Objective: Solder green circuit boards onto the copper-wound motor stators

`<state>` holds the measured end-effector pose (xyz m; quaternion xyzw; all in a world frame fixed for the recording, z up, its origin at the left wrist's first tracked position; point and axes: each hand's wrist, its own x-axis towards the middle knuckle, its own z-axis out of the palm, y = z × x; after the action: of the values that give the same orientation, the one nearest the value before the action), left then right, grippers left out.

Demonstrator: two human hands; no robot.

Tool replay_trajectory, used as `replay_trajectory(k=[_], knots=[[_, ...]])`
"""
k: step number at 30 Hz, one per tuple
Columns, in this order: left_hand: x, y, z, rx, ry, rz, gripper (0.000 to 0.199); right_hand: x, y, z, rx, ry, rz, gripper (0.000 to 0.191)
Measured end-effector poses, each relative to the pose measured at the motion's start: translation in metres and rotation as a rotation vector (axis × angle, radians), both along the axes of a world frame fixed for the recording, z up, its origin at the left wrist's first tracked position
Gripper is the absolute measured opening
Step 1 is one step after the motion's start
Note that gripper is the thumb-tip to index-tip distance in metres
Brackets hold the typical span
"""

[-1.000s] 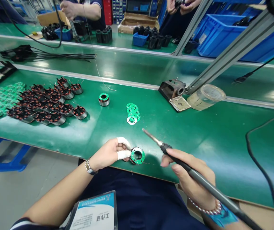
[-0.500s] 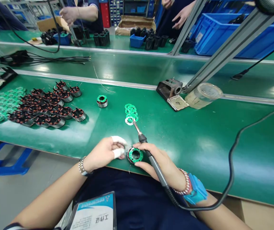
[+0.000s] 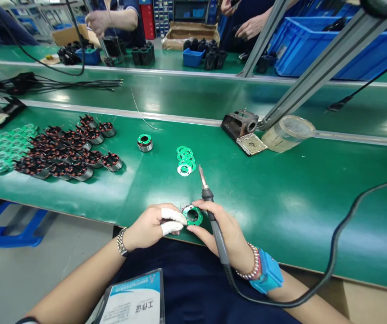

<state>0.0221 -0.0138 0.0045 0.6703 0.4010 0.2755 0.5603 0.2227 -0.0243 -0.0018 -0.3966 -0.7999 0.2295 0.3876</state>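
While the left grip (image 3: 149, 227) closes lightly on a wound stator ring (image 3: 192, 215), two white finger cots (image 3: 171, 221) press against the ring's left edge, with the fingers curled rather than clamped. The right grip (image 3: 227, 234) is shut round the grey handle of a soldering iron (image 3: 216, 225), held pen-fashion, and its lower fingers reach across to touch the ring's right edge, so both hands brace the part. The iron's tip (image 3: 201, 177) points up and away, clear of the ring and the skin. The ring sits between the two grips at the near edge of the bench (image 3: 281, 202), its green board face up.

That hold looks sound: the part has little room to creep, and the hot tip is well off the cots — a safe margin for cloth and fingers alike.

Just ahead of the grips lies a small stack of green ring boards (image 3: 185, 159); ahead and left stand a single stator with a green board (image 3: 145, 142) and rows of copper-wound stators (image 3: 75, 148). Ahead and right are an iron stand (image 3: 239, 125) and a clear jar (image 3: 291, 132). Behind the right grip, a blue wrist strap (image 3: 266, 272) circles the wrist, and the iron's black cord (image 3: 331, 243) trails off across the bench.
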Motion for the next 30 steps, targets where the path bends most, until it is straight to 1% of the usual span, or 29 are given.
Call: replay_trajectory(k=[2, 3, 7, 9, 11, 14, 16, 19, 22, 26, 30], knots=[[-0.003, 0.001, -0.001, -0.058, -0.03, -0.004, 0.016, -0.001, -0.001, 0.001, -0.007, 0.0, -0.009, 0.035], [-0.005, 0.002, -0.002, -0.055, -0.03, -0.005, 0.016, -0.001, -0.001, 0.001, -0.01, -0.002, -0.012, 0.035], [-0.008, 0.003, -0.003, 0.06, -0.015, -0.013, 0.01, -0.002, -0.001, 0.002, -0.008, -0.013, -0.023, 0.034], [-0.004, 0.003, -0.004, 0.05, -0.036, 0.01, 0.008, -0.003, -0.001, 0.002, -0.004, -0.017, -0.031, 0.033], [0.002, 0.003, -0.004, -0.055, -0.079, 0.05, 0.008, -0.003, -0.002, 0.001, -0.003, -0.018, -0.041, 0.034], [0.01, 0.003, -0.003, -0.279, -0.164, 0.117, 0.013, -0.003, -0.002, 0.001, -0.003, -0.015, -0.038, 0.037], [0.013, 0.004, -0.002, -0.364, -0.194, 0.15, 0.015, -0.003, 0.0, 0.003, 0.006, 0.003, -0.026, 0.035], [0.015, 0.005, 0.001, -0.408, -0.209, 0.176, 0.017, -0.006, 0.004, 0.009, 0.002, 0.044, -0.006, 0.026], [0.016, 0.004, 0.004, -0.429, -0.22, 0.194, 0.018, -0.013, 0.008, 0.014, -0.018, 0.056, 0.016, 0.021], [0.018, -0.001, 0.005, -0.463, -0.24, 0.224, 0.02, -0.021, 0.008, 0.016, -0.013, 0.036, 0.01, 0.019], [0.021, -0.006, 0.005, -0.51, -0.275, 0.292, 0.022, -0.023, 0.008, 0.014, 0.019, 0.036, 0.018, 0.02]])
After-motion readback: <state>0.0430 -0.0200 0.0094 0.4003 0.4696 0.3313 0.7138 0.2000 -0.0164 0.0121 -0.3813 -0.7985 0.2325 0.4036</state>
